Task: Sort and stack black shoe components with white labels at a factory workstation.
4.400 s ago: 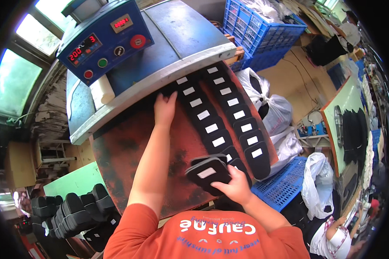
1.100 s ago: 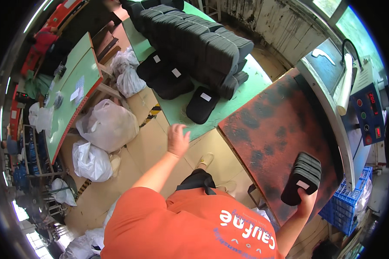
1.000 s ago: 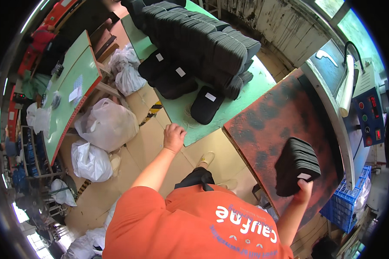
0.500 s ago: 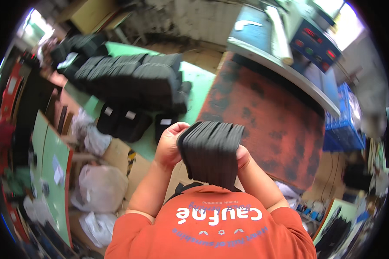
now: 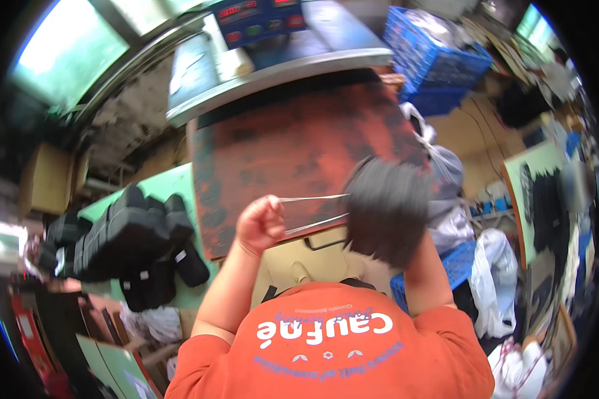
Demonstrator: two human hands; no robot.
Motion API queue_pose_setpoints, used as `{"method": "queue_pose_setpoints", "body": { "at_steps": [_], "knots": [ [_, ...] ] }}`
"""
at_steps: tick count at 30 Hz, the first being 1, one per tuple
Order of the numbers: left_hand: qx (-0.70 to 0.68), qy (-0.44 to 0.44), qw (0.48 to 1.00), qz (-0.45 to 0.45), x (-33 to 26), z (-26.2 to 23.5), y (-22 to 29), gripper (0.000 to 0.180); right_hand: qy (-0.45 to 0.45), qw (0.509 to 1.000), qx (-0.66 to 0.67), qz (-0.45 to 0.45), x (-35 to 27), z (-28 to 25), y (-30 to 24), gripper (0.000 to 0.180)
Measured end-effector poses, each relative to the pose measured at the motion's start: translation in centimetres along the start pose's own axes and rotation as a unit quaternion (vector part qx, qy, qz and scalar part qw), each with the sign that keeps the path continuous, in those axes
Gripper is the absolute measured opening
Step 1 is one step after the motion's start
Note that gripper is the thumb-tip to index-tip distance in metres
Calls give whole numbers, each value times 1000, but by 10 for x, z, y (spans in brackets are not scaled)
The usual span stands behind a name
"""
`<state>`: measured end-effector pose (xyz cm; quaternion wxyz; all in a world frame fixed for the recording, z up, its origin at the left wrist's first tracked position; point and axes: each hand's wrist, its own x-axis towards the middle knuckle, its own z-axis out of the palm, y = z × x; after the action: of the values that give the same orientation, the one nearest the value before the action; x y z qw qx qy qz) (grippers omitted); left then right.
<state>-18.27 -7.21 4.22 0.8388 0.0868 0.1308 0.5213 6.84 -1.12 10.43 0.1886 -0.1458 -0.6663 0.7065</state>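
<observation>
Left hand (image 5: 261,223) fisted, right hand hidden, forearms (image 5: 227,292) apart.

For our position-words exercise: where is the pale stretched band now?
Near the head view's centre, the band runs from the left hand rightward to the dark stack, seen against the reddish tabletop.

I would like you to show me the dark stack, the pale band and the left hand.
Stack (image 5: 388,214): head view, middle of its side.
Band (image 5: 314,197): head view, on its upper strand.
Left hand (image 5: 261,223): head view, middle of the closed hand.
</observation>
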Motion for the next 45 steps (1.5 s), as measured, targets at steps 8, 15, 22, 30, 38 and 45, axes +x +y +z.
{"method": "queue_pose_setpoints", "body": {
  "at_steps": [8,15,22,30,38,45],
  "knots": [
    [849,-393,345,-79,101,177,-123,48,354,907,-176,143,-146,-73,36,86],
    [790,-294,532,-77,164,103,-218,17,548,831,79,-48,-299,-41,58,96],
    [732,-353,583,4,199,127,-281,17,858,315,301,-273,-540,-69,140,37],
    [819,-187,542,-22,125,53,-228,7,910,350,207,-75,-427,-154,184,47],
    [852,43,518,63,25,20,-152,12,510,857,-16,-79,-99,-60,89,21],
    [602,542,433,395,-137,-47,-54,7,73,991,-102,-46,104,66,51,13]
  ]
}}
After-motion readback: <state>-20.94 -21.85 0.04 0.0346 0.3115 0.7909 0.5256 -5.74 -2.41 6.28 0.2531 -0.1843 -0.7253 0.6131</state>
